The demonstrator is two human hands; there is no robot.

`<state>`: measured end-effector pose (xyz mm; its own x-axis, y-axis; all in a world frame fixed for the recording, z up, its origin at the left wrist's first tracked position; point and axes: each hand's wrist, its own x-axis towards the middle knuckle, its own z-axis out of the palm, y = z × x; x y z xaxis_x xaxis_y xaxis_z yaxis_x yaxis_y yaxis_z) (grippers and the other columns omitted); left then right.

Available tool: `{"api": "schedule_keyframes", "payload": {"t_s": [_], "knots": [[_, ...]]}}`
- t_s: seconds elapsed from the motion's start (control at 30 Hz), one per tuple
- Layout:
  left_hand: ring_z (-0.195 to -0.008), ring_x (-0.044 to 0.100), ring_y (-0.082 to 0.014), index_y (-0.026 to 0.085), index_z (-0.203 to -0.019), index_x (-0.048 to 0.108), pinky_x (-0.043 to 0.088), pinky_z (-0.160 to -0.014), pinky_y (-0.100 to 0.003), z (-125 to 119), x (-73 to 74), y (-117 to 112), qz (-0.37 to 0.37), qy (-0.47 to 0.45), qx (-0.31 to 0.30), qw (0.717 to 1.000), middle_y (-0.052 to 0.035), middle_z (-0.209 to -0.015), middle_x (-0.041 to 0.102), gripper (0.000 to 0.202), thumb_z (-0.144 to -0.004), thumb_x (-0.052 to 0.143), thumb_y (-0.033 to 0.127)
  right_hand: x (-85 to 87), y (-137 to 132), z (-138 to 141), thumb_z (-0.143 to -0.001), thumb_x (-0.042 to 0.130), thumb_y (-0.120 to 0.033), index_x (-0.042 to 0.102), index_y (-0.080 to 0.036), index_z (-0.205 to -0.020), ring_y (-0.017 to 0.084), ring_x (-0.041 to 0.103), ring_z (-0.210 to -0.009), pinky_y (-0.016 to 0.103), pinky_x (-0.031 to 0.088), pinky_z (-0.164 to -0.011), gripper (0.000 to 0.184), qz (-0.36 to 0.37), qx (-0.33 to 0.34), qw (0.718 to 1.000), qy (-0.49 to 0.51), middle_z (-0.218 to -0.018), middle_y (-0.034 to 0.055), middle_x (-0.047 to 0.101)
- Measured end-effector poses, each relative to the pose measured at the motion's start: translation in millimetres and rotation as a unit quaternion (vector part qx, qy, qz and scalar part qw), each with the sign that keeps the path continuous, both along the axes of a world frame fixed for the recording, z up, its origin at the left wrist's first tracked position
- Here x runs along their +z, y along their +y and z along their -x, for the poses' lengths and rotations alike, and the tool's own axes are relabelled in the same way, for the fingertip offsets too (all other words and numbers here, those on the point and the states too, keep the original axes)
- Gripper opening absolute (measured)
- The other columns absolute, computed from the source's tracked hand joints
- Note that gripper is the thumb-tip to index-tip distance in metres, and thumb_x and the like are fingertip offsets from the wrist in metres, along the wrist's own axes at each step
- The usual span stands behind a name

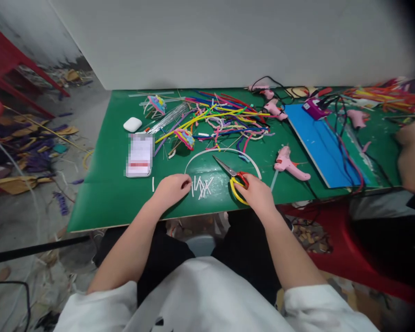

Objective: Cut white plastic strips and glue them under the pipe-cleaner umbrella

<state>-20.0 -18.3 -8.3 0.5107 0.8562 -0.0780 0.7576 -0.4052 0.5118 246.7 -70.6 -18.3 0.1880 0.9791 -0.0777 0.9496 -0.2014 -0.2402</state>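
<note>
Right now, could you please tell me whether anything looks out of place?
Yes: scraps litter the floor left of the table, looking spilled. Beyond the scissors in the right hand, coloured strips lie tangled, not sorted.

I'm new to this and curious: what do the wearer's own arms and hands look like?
The left hand and right hand are bare, with no gloves, and the forearms are uncovered. Short, loose white sleeves cover the upper arms. I see no cables, watch or markings on either arm.
</note>
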Motion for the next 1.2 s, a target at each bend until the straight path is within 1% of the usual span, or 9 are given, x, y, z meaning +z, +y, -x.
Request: {"api": "schedule_keyframes", "payload": {"t_s": [0.27, 0.43, 0.57, 0.73, 0.83, 0.9, 0.97, 1.1, 1.2], "knots": [[-0.085, 0.061, -0.0193, 0.019, -0.090, 0.067, 0.044, -0.073, -0.028, 0.2, -0.9, -11.0, -0.068, 0.047, -0.008, 0.997, -0.0057, -0.088, 0.067, 0.028, -0.088, 0.039, 0.025, -6.3, 2.8, 0.1, -0.085, 0.054, -0.040, 0.054, -0.011, -0.121, 0.028, 0.061, -0.096, 0.036, 0.046, -0.083, 0.046, -0.055, 0.043, 0.997, -0.016, -0.106, 0.0155, 0.064], [-0.090, 0.060, -0.0222, 0.019, -0.103, 0.067, 0.046, -0.080, -0.033, 9.5, -3.4, -14.2, -0.114, 0.039, 0.024, 0.992, -0.0084, -0.092, 0.068, 0.032, -0.090, 0.038, 0.026, -11.2, 1.8, -3.8, -0.086, 0.052, -0.040, 0.056, -0.008, -0.119, 0.030, 0.057, -0.098, 0.041, 0.045, -0.086, 0.046, -0.091, 0.076, 0.993, -0.016, -0.100, 0.0183, 0.062], [-0.098, 0.057, -0.0242, 0.020, -0.107, 0.067, 0.044, -0.089, -0.039, 15.6, -7.1, -14.9, -0.158, 0.022, 0.061, 0.985, -0.0101, -0.102, 0.066, 0.032, -0.090, 0.040, 0.026, -14.8, 0.0, -7.0, -0.086, 0.051, -0.039, 0.062, -0.011, -0.110, 0.030, 0.054, -0.097, 0.042, 0.045, -0.087, 0.039, -0.128, 0.100, 0.987, -0.008, -0.099, 0.0169, 0.060], [-0.112, 0.051, -0.0249, 0.021, -0.104, 0.068, 0.041, -0.096, -0.041, 14.3, -8.8, -14.0, -0.178, 0.011, 0.057, 0.982, -0.0103, -0.119, 0.060, 0.030, -0.088, 0.045, 0.028, -10.3, -8.3, -23.7, -0.088, 0.049, -0.040, 0.064, -0.013, -0.106, 0.026, 0.053, -0.093, 0.038, 0.044, -0.086, 0.036, -0.177, 0.100, 0.979, 0.003, -0.096, 0.0126, 0.061], [-0.114, 0.051, -0.0242, 0.019, -0.105, 0.067, 0.039, -0.099, -0.039, 17.5, -6.9, -0.9, -0.189, 0.007, 0.081, 0.979, -0.0108, -0.121, 0.059, 0.031, -0.088, 0.044, 0.029, -8.9, -14.5, -53.4, -0.088, 0.048, -0.041, 0.066, -0.015, -0.102, 0.024, 0.054, -0.093, 0.036, 0.044, -0.084, 0.034, -0.221, 0.064, 0.973, 0.002, -0.096, 0.0112, 0.062], [-0.109, 0.054, -0.0242, 0.016, -0.105, 0.067, 0.040, -0.097, -0.038, 20.2, -5.2, 14.9, -0.192, 0.008, 0.106, 0.976, -0.0119, -0.114, 0.063, 0.032, -0.088, 0.044, 0.029, -10.8, -15.5, -78.4, -0.086, 0.049, -0.041, 0.066, -0.016, -0.100, 0.024, 0.055, -0.093, 0.035, 0.043, -0.084, 0.033, -0.248, 0.023, 0.968, -0.015, -0.092, 0.0101, 0.064], [-0.104, 0.057, -0.0250, 0.015, -0.104, 0.067, 0.040, -0.097, -0.039, 20.2, -3.8, 34.0, -0.187, 0.016, 0.124, 0.974, -0.0121, -0.107, 0.066, 0.031, -0.087, 0.044, 0.028, -14.0, -12.9, -102.2, -0.086, 0.049, -0.040, 0.066, -0.015, -0.099, 0.026, 0.055, -0.097, 0.038, 0.042, -0.087, 0.033, -0.259, -0.005, 0.966, -0.029, -0.094, 0.0127, 0.064], [-0.104, 0.057, -0.0280, 0.016, -0.100, 0.067, 0.040, -0.095, -0.042, 10.8, -2.6, 69.5, -0.173, 0.032, 0.161, 0.971, -0.0133, -0.102, 0.068, 0.029, -0.088, 0.044, 0.029, -20.6, -2.4, -136.4, -0.084, 0.049, -0.036, 0.062, -0.012, -0.108, 0.030, 0.053, -0.100, 0.043, 0.041, -0.086, 0.037, -0.253, -0.042, 0.965, -0.059, -0.103, 0.0176, 0.061], [-0.104, 0.057, -0.0283, 0.015, -0.097, 0.066, 0.042, -0.093, -0.045, 2.9, -3.9, 86.5, -0.150, 0.039, 0.186, 0.970, -0.0136, -0.101, 0.066, 0.025, -0.088, 0.047, 0.030, -25.2, 2.9, -152.5, -0.081, 0.051, -0.030, 0.059, -0.011, -0.115, 0.031, 0.052, -0.104, 0.044, 0.042, -0.087, 0.040, -0.224, -0.041, 0.970, -0.084, -0.111, 0.0191, 0.059]]}}
